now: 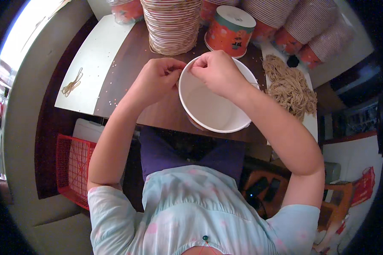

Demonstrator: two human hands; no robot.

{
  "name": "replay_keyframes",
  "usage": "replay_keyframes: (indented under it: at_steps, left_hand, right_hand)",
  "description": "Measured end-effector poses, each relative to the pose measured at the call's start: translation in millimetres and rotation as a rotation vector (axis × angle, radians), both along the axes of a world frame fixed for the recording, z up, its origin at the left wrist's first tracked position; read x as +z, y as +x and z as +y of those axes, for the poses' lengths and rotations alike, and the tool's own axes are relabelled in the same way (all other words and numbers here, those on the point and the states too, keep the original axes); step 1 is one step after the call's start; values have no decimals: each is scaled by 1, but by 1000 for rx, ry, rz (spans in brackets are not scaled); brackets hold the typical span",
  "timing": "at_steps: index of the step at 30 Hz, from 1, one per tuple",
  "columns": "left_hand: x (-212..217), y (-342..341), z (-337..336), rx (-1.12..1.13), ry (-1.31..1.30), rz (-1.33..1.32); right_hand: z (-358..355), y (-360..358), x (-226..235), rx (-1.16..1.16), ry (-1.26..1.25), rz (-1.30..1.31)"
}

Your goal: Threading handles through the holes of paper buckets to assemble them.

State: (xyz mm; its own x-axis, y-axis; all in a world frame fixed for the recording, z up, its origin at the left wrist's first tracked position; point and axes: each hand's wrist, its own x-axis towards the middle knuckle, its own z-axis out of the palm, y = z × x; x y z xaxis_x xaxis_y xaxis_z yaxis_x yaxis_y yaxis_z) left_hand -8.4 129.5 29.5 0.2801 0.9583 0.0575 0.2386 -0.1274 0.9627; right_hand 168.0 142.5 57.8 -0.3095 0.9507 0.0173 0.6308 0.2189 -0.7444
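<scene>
A white-lined paper bucket [212, 106] stands tilted toward me at the table's front edge. Outside its far left rim, my left hand [157, 80] has its fingers bent into a pinch against the wall. Over the rim from inside reaches my right hand [217, 72], thumb and fingertips pressed together near the same spot. Whatever the fingertips hold is too small or hidden to make out. At the bucket's right rim a thin strand shows. A heap of tan cords [289, 87] lies to the right of the bucket.
A tall stack of buckets [171, 27] rises at the back, beside an upside-down red-and-green bucket [230, 32]. More wrapped bucket stacks [272, 17] lean at the back right. A small cord bundle [72, 83] lies on the left. Below stands a red plastic basket [74, 165].
</scene>
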Motion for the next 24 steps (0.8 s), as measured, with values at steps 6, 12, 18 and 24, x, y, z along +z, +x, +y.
replay_keyframes:
  at_steps: [6, 12, 18, 24]
  left_hand:
    - [-5, -1, 2, -47, 29, 11]
    - [8, -3, -6, -35, 42, 160]
    - [15, 5, -19, 16, 199, 361]
    - [5, -2, -36, 8, -121, 57]
  right_hand:
    - [1, -1, -8, -16, 67, 35]
    - [-9, -3, -1, 9, -44, 53]
    - [-13, 6, 4, 132, -104, 8]
    - [-49, 23, 24, 119, -108, -91]
